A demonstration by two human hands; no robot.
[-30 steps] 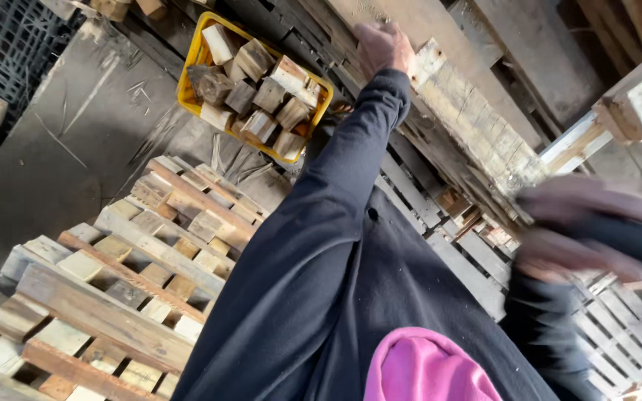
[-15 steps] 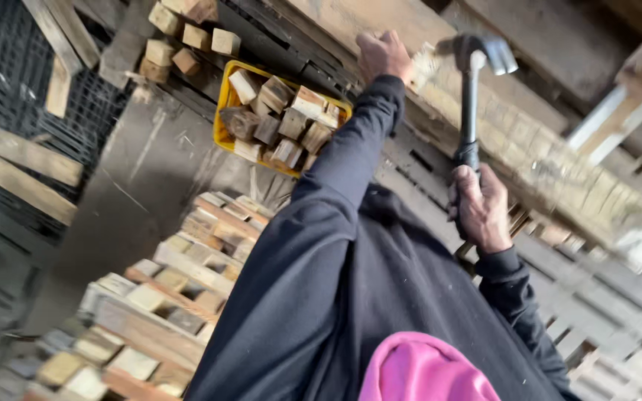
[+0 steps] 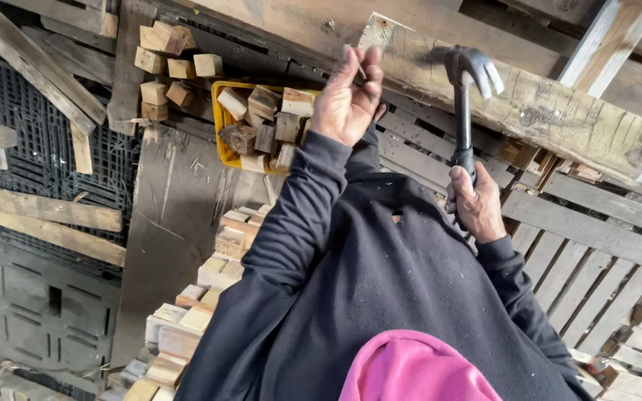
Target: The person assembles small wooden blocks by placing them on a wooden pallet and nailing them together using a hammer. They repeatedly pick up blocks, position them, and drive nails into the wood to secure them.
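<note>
1. Several long weathered planks (image 3: 53, 212) lie across dark plastic pallets (image 3: 46, 312) at the far left; loose wooden blocks (image 3: 165, 70) sit in a small pile just above and beside them.
2. Next comes a yellow crate (image 3: 223, 134) filled with more rough wooden blocks; below it a stack of block-and-board assemblies (image 3: 202, 297) runs toward the lower edge.
3. Near the middle, the left hand (image 3: 347, 100) is raised against the long grey beam (image 3: 559, 111), its fingertips pinched narrowly together at the beam's lower edge; whether something small sits between them cannot be told.
4. Just right of that, a hammer (image 3: 464, 96) with a dark claw head stands upright, head touching or just beside the beam; the right hand (image 3: 477, 204) is wrapped firmly round the lower handle.
5. Slatted pallet boards (image 3: 596, 245) fill the right side beneath the beam; a dark sleeve and a pink garment (image 3: 417, 371) occupy the foreground.
</note>
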